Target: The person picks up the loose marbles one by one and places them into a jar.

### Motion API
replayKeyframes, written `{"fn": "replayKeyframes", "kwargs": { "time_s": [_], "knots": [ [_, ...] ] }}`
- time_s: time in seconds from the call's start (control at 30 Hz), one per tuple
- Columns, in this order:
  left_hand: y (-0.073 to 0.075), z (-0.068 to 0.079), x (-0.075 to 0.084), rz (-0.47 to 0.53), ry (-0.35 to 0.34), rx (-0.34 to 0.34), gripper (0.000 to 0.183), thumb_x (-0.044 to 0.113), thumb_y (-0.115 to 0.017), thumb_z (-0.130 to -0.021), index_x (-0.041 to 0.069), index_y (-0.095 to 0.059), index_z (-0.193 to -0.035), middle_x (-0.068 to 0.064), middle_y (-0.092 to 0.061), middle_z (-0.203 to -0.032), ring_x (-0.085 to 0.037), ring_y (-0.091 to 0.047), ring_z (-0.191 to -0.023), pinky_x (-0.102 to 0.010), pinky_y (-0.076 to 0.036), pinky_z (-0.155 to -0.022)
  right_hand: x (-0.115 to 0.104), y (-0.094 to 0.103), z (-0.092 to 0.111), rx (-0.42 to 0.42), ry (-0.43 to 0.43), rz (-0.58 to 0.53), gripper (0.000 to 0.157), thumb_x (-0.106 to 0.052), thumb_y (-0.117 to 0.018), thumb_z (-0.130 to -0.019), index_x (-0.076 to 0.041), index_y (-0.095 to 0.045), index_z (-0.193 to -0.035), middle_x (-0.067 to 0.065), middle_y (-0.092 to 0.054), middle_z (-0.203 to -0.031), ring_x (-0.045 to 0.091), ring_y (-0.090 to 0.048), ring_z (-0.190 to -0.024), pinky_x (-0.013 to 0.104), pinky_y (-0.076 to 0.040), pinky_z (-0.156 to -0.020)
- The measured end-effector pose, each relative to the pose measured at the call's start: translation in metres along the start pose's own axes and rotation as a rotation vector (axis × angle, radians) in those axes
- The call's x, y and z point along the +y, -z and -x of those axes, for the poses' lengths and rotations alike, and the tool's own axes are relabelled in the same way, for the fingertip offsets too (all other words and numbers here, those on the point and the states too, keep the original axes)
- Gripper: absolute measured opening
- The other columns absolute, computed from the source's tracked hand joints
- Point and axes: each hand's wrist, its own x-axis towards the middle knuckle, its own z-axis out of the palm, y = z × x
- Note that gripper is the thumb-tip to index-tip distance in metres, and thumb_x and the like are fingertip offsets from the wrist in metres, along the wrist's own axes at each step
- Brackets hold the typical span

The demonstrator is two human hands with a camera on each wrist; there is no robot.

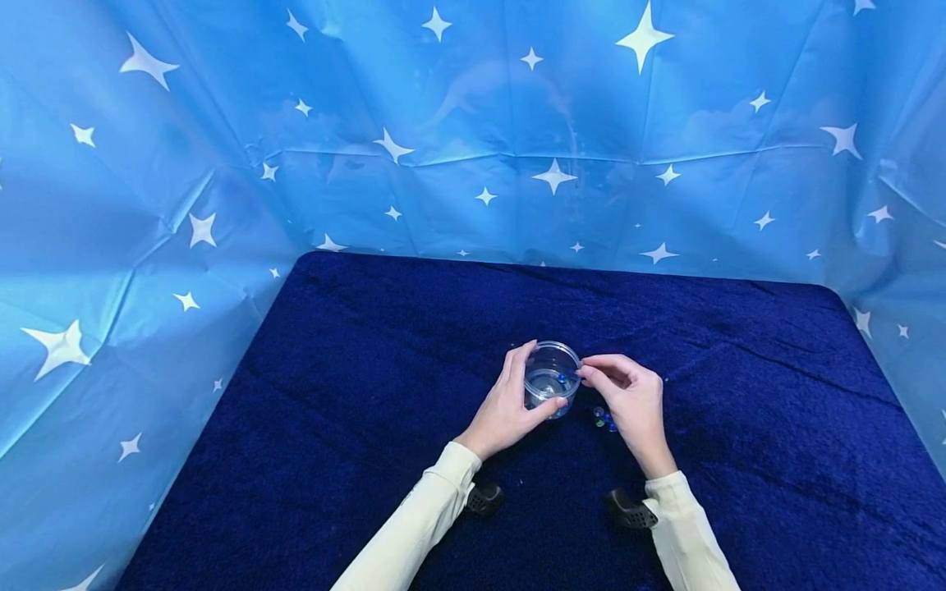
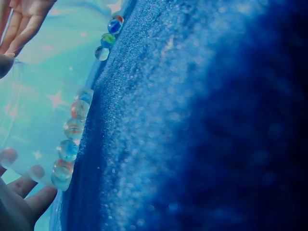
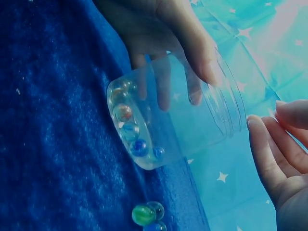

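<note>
A clear plastic jar (image 1: 550, 384) is gripped by my left hand (image 1: 510, 402), its thumb on the near side and fingers round the far left. Glass marbles (image 3: 123, 113) lie along the jar's bottom, several with coloured swirls and one deep blue. At the right of the jar's open rim are the thumb and fingertips of my right hand (image 1: 628, 398), with no marble showing between them. Several loose marbles (image 1: 602, 419), one of them green (image 3: 143, 214), sit on the cloth below the right hand. In the left wrist view the left fingertips (image 2: 41, 197) press near the jar's base.
Dark blue plush cloth (image 1: 369, 394) covers the table. Behind and at the sides hangs a blue backdrop (image 1: 473, 107) with white stars. A black device (image 1: 484, 499) is worn at the left wrist and another (image 1: 630, 509) at the right.
</note>
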Motion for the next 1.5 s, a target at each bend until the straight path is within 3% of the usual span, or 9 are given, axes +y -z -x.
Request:
{"fn": "replayKeyframes", "kwargs": {
  "time_s": [0.4,0.67,0.83,1.5],
  "knots": [
    [0.001,0.000,0.001,0.006,0.002,-0.001,0.090,0.036,-0.080,-0.089,0.004,-0.029,-0.157,-0.014,-0.039,-0.154,-0.034,-0.047,-0.139,-0.047,-0.039,-0.115,0.007,0.017,0.003,0.045,-0.066,0.069,0.009,0.011,-0.070,-0.092,0.014,-0.074,-0.098,0.033,-0.072,-0.094,0.011,-0.075,-0.077,0.020,-0.058,-0.072],
    [0.001,0.001,0.002,0.006,0.015,-0.011,0.091,0.038,-0.079,-0.090,0.005,-0.028,-0.158,-0.013,-0.038,-0.156,-0.033,-0.046,-0.140,-0.046,-0.038,-0.115,0.014,0.034,0.010,0.035,-0.159,0.246,0.008,0.009,-0.076,-0.087,0.009,-0.076,-0.095,0.025,-0.075,-0.091,-0.001,-0.070,-0.070,0.015,-0.053,-0.067],
    [0.001,0.000,0.001,0.010,0.017,-0.013,0.091,0.039,-0.078,-0.091,0.005,-0.028,-0.159,-0.013,-0.038,-0.156,-0.033,-0.046,-0.140,-0.046,-0.038,-0.115,0.017,0.041,0.015,0.021,-0.172,0.323,0.008,0.005,-0.078,-0.086,0.005,-0.078,-0.095,0.020,-0.076,-0.091,-0.005,-0.066,-0.071,0.012,-0.048,-0.066],
    [0.000,0.000,-0.001,0.010,0.021,-0.011,0.091,0.038,-0.079,-0.090,0.005,-0.028,-0.159,-0.012,-0.038,-0.156,-0.033,-0.046,-0.140,-0.047,-0.038,-0.115,0.028,0.061,0.028,-0.080,-0.264,0.344,0.014,0.008,-0.075,-0.086,0.008,-0.076,-0.099,0.019,-0.076,-0.086,0.004,-0.070,-0.072,0.014,-0.049,-0.069]
  ]
}}
